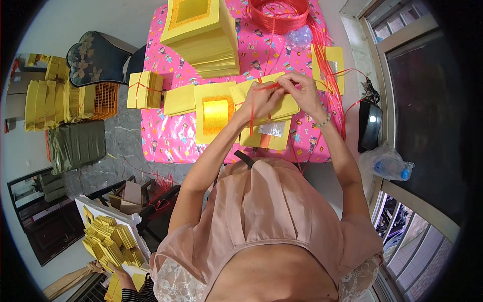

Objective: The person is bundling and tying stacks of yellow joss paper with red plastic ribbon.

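Red string (268, 86) pinched over a yellow paper bundle (285, 105)
Left hand (260, 101) and right hand (302, 90) both have fingers closed on the string. Bundle's on the pink worktop (173, 141), nearer and rightward of the tall yellow stack (214, 50); string coil (278, 24) right of that stack, small tied bundle (143, 91) left of it.

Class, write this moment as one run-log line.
left hand: holding red string | right hand: holding red string | below: yellow paper stack | surface: pink tablecloth
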`<action>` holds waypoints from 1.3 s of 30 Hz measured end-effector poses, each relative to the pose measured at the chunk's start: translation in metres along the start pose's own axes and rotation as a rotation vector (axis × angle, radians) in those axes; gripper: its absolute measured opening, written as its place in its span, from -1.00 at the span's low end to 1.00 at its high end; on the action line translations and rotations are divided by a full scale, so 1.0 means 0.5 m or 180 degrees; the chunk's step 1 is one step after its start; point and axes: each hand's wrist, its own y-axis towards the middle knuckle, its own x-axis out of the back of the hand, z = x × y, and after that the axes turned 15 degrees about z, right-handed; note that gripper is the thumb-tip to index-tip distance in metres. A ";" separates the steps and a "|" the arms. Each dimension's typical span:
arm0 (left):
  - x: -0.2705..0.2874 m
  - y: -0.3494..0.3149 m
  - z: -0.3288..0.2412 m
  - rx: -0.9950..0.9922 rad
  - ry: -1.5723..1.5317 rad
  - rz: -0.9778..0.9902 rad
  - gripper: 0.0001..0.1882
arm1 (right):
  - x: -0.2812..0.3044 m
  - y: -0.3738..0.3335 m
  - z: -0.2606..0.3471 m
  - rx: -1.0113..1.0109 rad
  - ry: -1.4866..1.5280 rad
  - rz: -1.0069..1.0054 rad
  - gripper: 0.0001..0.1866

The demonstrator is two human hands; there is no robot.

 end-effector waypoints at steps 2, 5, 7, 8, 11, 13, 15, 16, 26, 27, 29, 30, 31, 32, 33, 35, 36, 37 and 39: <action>-0.007 0.002 0.008 0.0245 -0.0569 -0.0109 -0.76 | 0.001 0.002 0.005 0.0065 0.0190 0.0173 -0.83; 0.000 0.000 0.009 0.0294 -0.0069 -0.0056 -0.73 | -0.004 0.005 0.053 0.0167 -0.0491 -0.0071 -0.82; 0.002 0.001 0.008 0.0291 -0.0085 -0.0013 -0.72 | 0.006 -0.003 0.014 0.0020 -0.0328 0.0160 -0.80; 0.003 0.001 0.007 0.0299 -0.0102 0.0021 -0.71 | 0.014 -0.010 -0.006 -0.0123 -0.0160 0.0402 -0.77; 0.011 -0.003 0.017 0.0550 -0.0229 0.0186 -0.68 | 0.029 -0.018 -0.011 -0.0517 -0.0077 0.0499 -0.72; 0.014 -0.004 0.015 0.0589 -0.0386 0.0172 -0.66 | 0.032 -0.022 -0.001 -0.0268 -0.0571 0.0511 -0.72; 0.017 -0.003 0.010 0.0614 -0.0539 0.0163 -0.64 | 0.031 -0.029 0.002 -0.0015 -0.1071 0.0507 -0.73; 0.020 -0.001 0.006 0.0610 -0.0540 0.0196 -0.63 | 0.028 -0.032 -0.001 0.0110 -0.1387 0.0356 -0.77; 0.035 0.007 0.059 0.0111 -0.2171 0.0475 -0.85 | -0.019 -0.074 0.091 0.0501 -0.2821 0.0727 -0.82; 0.038 0.004 0.056 0.0026 -0.2150 0.0540 -0.85 | -0.017 -0.072 0.086 0.0501 -0.2817 0.0726 -0.82; 0.042 0.001 0.057 0.0069 -0.2320 0.0551 -0.87 | -0.008 -0.058 0.069 -0.0201 -0.1970 0.0730 -0.84; 0.044 0.003 0.055 0.0101 -0.2494 0.0575 -0.88 | -0.008 -0.051 0.064 -0.0209 -0.1968 0.0724 -0.84; 0.044 0.002 0.052 0.0100 -0.2497 0.0585 -0.88 | -0.012 -0.043 0.059 -0.0191 -0.1581 0.0421 -0.86; 0.043 -0.001 0.049 0.0077 -0.2395 0.0620 -0.90 | -0.014 -0.036 0.052 -0.0172 -0.1193 0.0120 -0.88; 0.042 -0.002 0.047 0.0053 -0.2289 0.0651 -0.90 | -0.016 -0.030 0.041 -0.0174 -0.1192 0.0114 -0.88; 0.034 -0.002 0.045 -0.0069 -0.2070 0.0563 -0.90 | -0.022 -0.023 0.017 -0.0084 -0.1273 0.0426 -0.92; 0.033 -0.003 0.042 -0.0185 -0.1853 0.0465 -0.90 | -0.025 -0.022 0.009 -0.0089 -0.1269 0.0423 -0.92; 0.033 -0.005 0.039 -0.0183 -0.1855 0.0474 -0.90 | -0.028 -0.021 0.002 -0.0219 -0.1168 0.0388 -0.91; 0.033 -0.011 0.034 -0.0218 -0.2191 0.0394 -0.87 | -0.033 -0.022 -0.002 -0.0353 -0.1059 0.0354 -0.90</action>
